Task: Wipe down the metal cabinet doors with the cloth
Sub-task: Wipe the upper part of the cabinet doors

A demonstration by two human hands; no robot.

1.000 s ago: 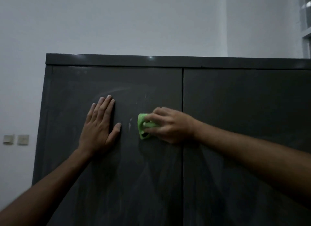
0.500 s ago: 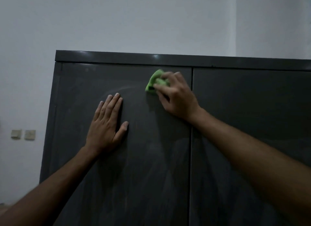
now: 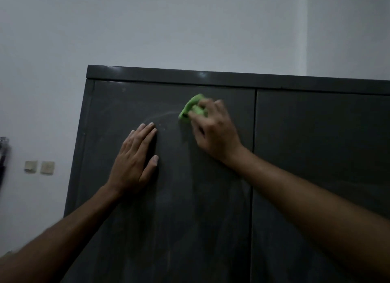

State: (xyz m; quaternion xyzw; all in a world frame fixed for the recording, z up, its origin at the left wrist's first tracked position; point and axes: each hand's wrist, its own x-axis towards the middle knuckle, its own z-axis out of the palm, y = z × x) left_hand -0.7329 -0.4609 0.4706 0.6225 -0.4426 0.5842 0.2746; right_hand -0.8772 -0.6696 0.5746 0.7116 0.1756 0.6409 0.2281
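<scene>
A dark grey metal cabinet fills the view, with a left door [image 3: 118,230] and a right door [image 3: 320,147] split by a vertical seam. My right hand [image 3: 213,133] grips a bunched green cloth [image 3: 191,108] and presses it against the upper part of the left door, just below the top rail. My left hand [image 3: 135,160] lies flat on the left door with straight fingers pointing up, a little below and left of the cloth. Faint pale wipe streaks arc across the door between the two hands.
A pale wall stands behind and to the left of the cabinet. Two light switch plates [image 3: 39,166] sit on that wall at the left. A dark object [image 3: 3,154] shows at the far left edge.
My right hand carried the cloth from the middle of the left door up near the top rail, then slightly left. My left hand stayed flat on the door. The view shifted leftward.
</scene>
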